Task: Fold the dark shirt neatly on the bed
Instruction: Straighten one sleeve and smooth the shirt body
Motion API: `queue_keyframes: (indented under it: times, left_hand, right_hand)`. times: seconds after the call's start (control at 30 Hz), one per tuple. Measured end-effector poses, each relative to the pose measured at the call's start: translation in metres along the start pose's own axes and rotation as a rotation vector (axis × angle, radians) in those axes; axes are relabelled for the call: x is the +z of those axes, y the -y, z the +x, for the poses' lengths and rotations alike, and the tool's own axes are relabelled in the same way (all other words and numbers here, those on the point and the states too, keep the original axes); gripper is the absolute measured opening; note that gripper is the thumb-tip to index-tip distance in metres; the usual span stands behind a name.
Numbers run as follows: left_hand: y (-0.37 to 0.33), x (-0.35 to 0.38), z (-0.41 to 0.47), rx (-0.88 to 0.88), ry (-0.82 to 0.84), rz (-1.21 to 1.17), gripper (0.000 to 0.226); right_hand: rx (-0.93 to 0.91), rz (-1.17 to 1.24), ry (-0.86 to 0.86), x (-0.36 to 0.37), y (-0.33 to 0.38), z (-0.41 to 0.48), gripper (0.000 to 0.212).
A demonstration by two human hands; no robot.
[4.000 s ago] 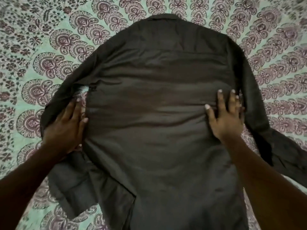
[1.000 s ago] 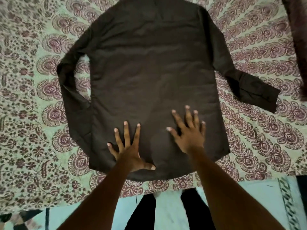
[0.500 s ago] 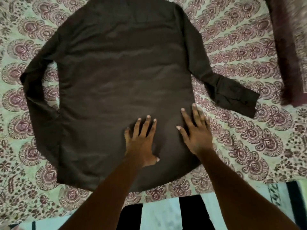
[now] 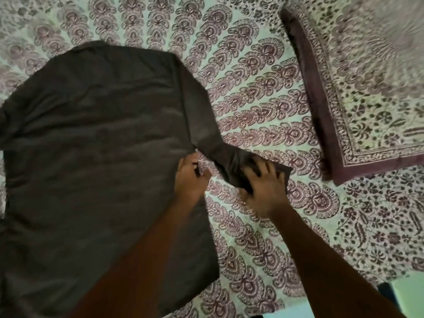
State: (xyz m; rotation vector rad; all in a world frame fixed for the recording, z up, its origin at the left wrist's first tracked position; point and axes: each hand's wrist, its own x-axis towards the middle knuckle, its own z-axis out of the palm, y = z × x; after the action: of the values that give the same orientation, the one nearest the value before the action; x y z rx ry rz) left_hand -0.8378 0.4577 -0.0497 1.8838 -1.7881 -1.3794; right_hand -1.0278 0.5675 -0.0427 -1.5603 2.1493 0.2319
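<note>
a dark shirt (image 4: 96,157) lies flat on a patterned bed (image 4: 263,92); the left hand (image 4: 191,177) pinches its side edge, the right hand (image 4: 263,187) clutches the sleeve (image 4: 220,145) cuff, near a pillow (image 4: 358,88).

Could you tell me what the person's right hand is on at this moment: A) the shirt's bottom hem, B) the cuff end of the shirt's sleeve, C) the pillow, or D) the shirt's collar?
B: the right hand lies over the cuff end of the sleeve of the dark shirt, while the pillow sits apart from it and the left hand is at the shirt's side edge.
</note>
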Motion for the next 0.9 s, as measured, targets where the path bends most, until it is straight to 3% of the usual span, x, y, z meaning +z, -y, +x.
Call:
queue_keyframes:
  times: [0.1, 0.2, 0.27, 0.33, 0.47, 0.53, 0.6, 0.67, 0.73, 0.8, 0.9]
  left_hand:
    - [-0.012, 0.004, 0.014, -0.079, 0.038, -0.075, 0.065]
    - [-0.01, 0.003, 0.028, -0.174, 0.03, -0.112, 0.074]
    - [-0.008, 0.004, 0.039, -0.214, 0.043, -0.121, 0.072]
    - [-0.006, 0.005, 0.047, -0.233, 0.053, -0.108, 0.067]
    - [-0.002, 0.002, 0.057, -0.241, 0.047, -0.128, 0.053]
    - [-0.001, 0.001, 0.06, -0.259, 0.05, -0.14, 0.051]
    - [-0.001, 0.0, 0.059, -0.269, 0.062, -0.141, 0.049]
    - [-0.004, -0.001, 0.06, -0.279, 0.075, -0.136, 0.049]
    - [-0.004, -0.002, 0.062, -0.314, 0.092, -0.119, 0.048]
    - [-0.011, -0.003, 0.063, -0.368, 0.12, -0.091, 0.05]
    - [-0.027, -0.002, 0.065, -0.388, 0.131, 0.008, 0.05]
  right_hand:
    - [-0.031, 0.136, -0.2, -0.009, -0.024, 0.002, 0.029]
    - [0.088, 0.577, -0.369, -0.034, -0.041, 0.007, 0.017]
    - [0.099, 0.633, -0.406, -0.047, -0.051, 0.013, 0.015]
    - [0.069, 0.506, -0.325, -0.049, -0.056, 0.017, 0.026]
    - [0.243, 0.12, 0.043, -0.031, -0.047, 0.021, 0.079]
    - [0.258, 0.113, 0.116, -0.029, -0.044, 0.025, 0.066]
    - [0.252, 0.273, 0.108, -0.037, -0.044, 0.029, 0.027]
    - [0.347, 0.646, 0.006, -0.055, -0.046, 0.03, 0.006]
    - [0.458, 0.901, -0.191, -0.074, -0.056, 0.028, 0.008]
    - [0.518, 0.836, -0.395, -0.095, -0.07, 0.023, 0.018]
    - [0.517, 0.645, -0.538, -0.125, -0.096, 0.019, 0.025]
